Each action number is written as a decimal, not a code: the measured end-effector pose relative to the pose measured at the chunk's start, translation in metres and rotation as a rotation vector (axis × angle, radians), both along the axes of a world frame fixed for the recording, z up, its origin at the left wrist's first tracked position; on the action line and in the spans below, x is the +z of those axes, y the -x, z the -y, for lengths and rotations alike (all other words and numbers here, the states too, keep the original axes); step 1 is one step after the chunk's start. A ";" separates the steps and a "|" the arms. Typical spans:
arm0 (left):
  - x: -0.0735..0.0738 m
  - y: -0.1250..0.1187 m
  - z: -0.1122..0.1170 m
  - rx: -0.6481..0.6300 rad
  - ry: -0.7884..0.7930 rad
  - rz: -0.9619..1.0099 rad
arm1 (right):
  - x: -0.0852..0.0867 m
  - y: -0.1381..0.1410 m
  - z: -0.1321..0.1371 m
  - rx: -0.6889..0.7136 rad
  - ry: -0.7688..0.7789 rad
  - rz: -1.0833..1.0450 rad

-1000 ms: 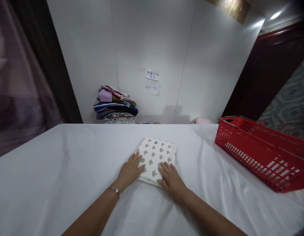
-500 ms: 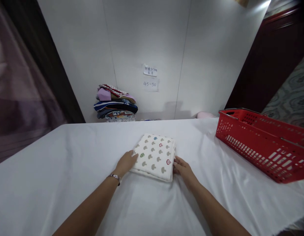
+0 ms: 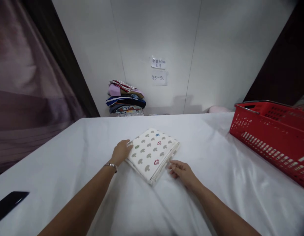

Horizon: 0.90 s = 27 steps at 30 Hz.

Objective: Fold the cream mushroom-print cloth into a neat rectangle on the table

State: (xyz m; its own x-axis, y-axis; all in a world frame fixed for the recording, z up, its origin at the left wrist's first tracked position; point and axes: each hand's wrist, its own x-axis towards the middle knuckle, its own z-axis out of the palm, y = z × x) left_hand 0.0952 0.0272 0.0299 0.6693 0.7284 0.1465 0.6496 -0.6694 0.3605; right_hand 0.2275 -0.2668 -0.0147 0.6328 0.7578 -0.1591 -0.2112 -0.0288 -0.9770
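Observation:
A folded white cloth (image 3: 149, 150) printed with grey, red, green and blue mushrooms lies on the white-covered table, one corner pointing toward me. My left hand (image 3: 121, 152), with a silver watch or bracelet on the wrist, grips its left edge, thumb near the top face; the other fingertips are partly hidden at the edge. Just off the cloth's right front side is my right hand (image 3: 182, 173), fingers loosely bent and holding nothing. A small gap shows between those fingertips and the layered folds.
On the right stands a red plastic basket (image 3: 272, 134) with metal handles. A stack of folded fabrics (image 3: 126, 100) sits beyond the far table edge, against the wall. A black flat object (image 3: 10, 203) lies at the near left. Two paper notes (image 3: 159, 78) hang on the wall.
The cloth has turned clockwise, its near right corner swinging left toward me. My right hand has come away from its edge. The view has shifted left, bringing the black object into sight.

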 end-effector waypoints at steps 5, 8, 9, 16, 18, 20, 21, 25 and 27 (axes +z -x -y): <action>0.008 0.001 0.092 -0.348 -0.111 0.207 | 0.002 -0.023 0.003 -0.142 0.001 0.080; 0.005 0.006 0.134 -0.439 -0.111 0.214 | -0.001 -0.031 0.004 -0.174 0.000 0.112; 0.002 0.007 0.142 -0.439 -0.117 0.207 | -0.003 -0.033 0.004 -0.181 -0.002 0.126; -0.014 0.010 0.146 -0.458 -0.163 0.187 | -0.016 -0.040 0.004 -0.226 0.044 0.285; -0.014 0.011 0.149 -0.473 -0.186 0.188 | -0.018 -0.044 0.003 -0.261 0.059 0.406; -0.015 0.015 0.153 -0.478 -0.221 0.192 | -0.018 -0.050 0.000 -0.293 0.047 0.577; -0.016 0.016 0.154 -0.480 -0.240 0.194 | -0.017 -0.054 -0.002 -0.296 0.029 0.670; -0.020 0.021 0.155 -0.509 -0.282 0.184 | -0.008 -0.065 -0.017 -0.216 0.005 0.999; -0.021 0.021 0.153 -0.514 -0.296 0.179 | -0.005 -0.069 -0.024 -0.159 0.054 1.094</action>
